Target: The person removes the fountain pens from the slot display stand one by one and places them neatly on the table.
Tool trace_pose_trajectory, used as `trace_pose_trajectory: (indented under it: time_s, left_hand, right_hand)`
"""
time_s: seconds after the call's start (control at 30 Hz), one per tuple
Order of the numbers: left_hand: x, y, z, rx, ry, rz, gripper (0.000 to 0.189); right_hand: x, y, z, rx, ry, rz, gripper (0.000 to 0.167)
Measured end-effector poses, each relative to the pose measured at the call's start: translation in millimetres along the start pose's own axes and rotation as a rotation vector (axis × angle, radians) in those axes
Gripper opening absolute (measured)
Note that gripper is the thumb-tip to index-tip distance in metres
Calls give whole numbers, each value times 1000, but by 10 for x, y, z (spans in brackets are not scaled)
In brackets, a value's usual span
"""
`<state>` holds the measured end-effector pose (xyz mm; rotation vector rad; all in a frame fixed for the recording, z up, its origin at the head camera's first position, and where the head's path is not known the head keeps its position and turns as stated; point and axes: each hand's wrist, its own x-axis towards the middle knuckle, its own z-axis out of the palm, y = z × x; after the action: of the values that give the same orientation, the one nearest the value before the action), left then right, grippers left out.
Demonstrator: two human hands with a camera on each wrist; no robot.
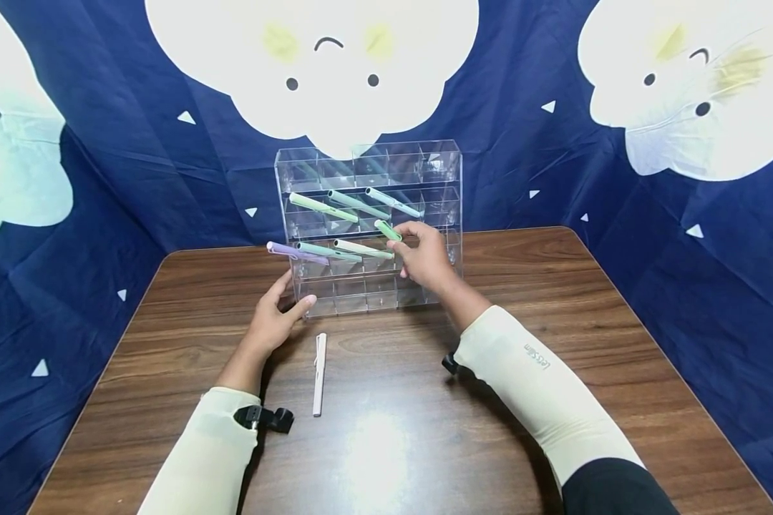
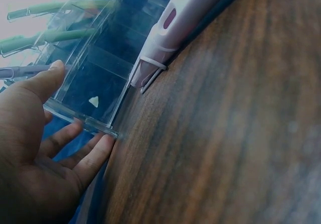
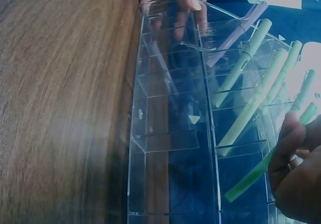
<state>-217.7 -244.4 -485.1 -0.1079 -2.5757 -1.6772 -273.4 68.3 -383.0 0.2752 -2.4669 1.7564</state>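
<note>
A clear acrylic rack (image 1: 380,304) stands upright at the table's back, its compartments in rows. The right hand (image 1: 425,257) pinches a green pen (image 1: 388,230) by its upper part; in the right wrist view the pen's lower end (image 3: 246,183) slants into a compartment beside a cream pen (image 1: 363,249). That row also holds a purple pen (image 1: 298,252) and a mint pen (image 1: 329,252). At the rack's lower left edge, the left hand (image 1: 273,318) touches the side with fairly straight fingers, thumb toward the front. A white pen (image 1: 320,375) lies on the table near it.
One row higher, a light green pen (image 1: 322,207), a teal pen (image 1: 359,204) and a light blue pen (image 1: 394,202) lean in compartments. Behind the wooden table (image 1: 386,372) hangs a blue curtain (image 1: 187,172) printed with white clouds.
</note>
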Motion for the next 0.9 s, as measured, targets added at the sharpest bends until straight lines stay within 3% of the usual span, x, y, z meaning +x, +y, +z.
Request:
trace_pose_trajectory:
  time_s: [0.47, 0.9]
  left_hand:
    - [-11, 22, -6, 0, -7, -19, 84]
    - [-19, 35, 0, -10, -5, 9, 82]
  right_hand:
    - [24, -110, -105, 134, 59, -152, 29]
    - [-189, -270, -171, 159, 75, -216, 21]
